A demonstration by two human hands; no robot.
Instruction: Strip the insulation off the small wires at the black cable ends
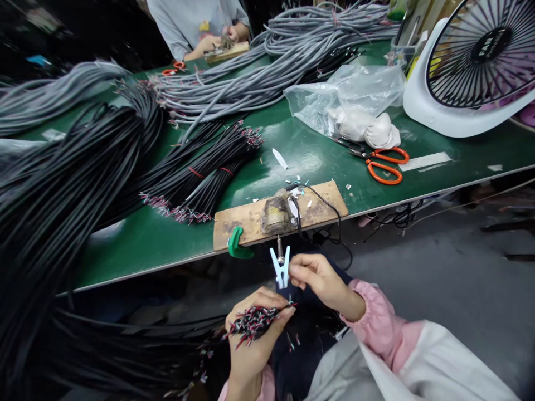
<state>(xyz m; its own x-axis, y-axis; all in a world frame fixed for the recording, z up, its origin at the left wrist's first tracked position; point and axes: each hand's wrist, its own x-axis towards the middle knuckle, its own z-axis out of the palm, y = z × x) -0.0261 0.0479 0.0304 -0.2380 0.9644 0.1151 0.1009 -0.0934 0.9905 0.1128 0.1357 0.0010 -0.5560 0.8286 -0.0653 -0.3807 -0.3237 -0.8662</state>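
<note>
A bundle of thin black cables (pixel 253 323) with red and white wire ends is wrapped in my left hand (pixel 253 345). Between that hand's thumb and forefinger one cable end sticks out to the right. My right hand (pixel 315 278) is closed in a pinch beside a light blue clothespin (pixel 281 267); whatever its fingertips hold is hidden, and I cannot tell whether they touch the clothespin. The clothespin sits below a metal rod (pixel 280 248) at the front of a wooden board (pixel 246 217). On this board lie a stained block (pixel 276 216), a black cord and small scraps.
Black cable bundles (pixel 196 178) and grey cables (pixel 234 83) cover much of the green table (pixel 288 131). A green clamp (pixel 238 245) grips the board. Orange-handled scissors (pixel 384 167), a plastic bag (pixel 346 94) and a white fan (pixel 443 117) stand right. Another person (pixel 200 28) works opposite.
</note>
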